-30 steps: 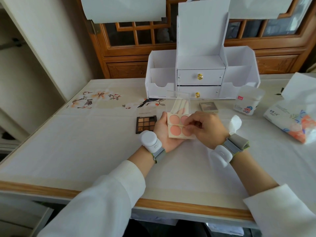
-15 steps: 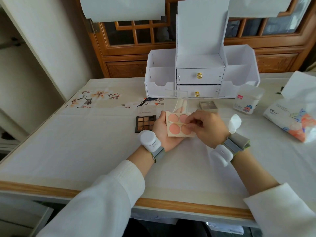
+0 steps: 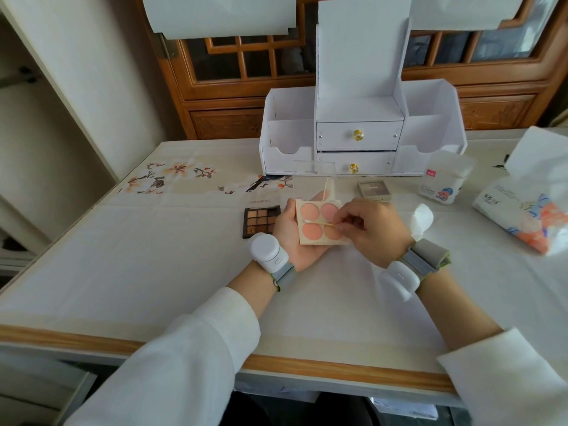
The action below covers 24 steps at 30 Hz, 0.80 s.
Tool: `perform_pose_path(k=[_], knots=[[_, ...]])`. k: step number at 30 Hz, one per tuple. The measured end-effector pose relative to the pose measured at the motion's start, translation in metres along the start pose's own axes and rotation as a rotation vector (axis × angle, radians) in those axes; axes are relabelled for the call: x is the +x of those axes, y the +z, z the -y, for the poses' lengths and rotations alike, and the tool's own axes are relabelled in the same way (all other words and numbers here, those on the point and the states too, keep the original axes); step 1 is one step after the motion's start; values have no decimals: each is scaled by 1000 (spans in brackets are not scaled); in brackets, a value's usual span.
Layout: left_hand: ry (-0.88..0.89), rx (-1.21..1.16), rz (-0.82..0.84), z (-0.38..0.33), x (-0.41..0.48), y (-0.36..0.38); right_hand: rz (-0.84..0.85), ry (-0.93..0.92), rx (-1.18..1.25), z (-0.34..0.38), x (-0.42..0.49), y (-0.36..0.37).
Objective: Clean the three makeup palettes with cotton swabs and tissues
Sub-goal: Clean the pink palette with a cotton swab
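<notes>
White drawer organizer (image 3: 338, 137) on floral tablecloth (image 3: 147, 241), wooden lattice doors (image 3: 221, 116) behind

Domestic room, vanity setup: carved wooden lattice doors (image 3: 233, 90) behind; floral cloth (image 3: 172, 173) over counter (image 3: 338, 368); white cosmetics organiser (image 3: 359, 112) with gold-knobbed drawers (image 3: 338, 136) at far edge.

Table (image 3: 123, 272) under a white cloth, floral print (image 3: 172, 176) on the far-left stretch, wood trim (image 3: 307, 367) along the near edge. Behind it is brown carved wood panelling with lattice glazing (image 3: 246, 56), dark panes, white sheets (image 3: 221, 13) hung across the top. White wall panel (image 3: 92, 72) at left. White desk organiser (image 3: 359, 118) at the back with two drawers, gold knobs (image 3: 357, 135). Light is soft and even, shadows faint.
</notes>
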<state>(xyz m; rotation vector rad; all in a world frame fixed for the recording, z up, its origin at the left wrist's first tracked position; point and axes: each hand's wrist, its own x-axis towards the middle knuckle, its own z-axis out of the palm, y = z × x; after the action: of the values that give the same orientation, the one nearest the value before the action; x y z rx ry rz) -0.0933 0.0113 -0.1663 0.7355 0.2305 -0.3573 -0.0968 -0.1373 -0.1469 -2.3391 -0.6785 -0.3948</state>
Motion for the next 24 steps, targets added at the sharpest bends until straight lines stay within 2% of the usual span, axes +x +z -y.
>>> perform_pose_path(k=[16,20,24], knots=[[-9,5,-18,0,-3,4,55,-22,33,0,-1,-3],[-16,-3,-14,-1,-4,4,145,1,64,4,-2,-6],[-20,4,-9,-1,-4,4,121,7,56,6,-2,-7]])
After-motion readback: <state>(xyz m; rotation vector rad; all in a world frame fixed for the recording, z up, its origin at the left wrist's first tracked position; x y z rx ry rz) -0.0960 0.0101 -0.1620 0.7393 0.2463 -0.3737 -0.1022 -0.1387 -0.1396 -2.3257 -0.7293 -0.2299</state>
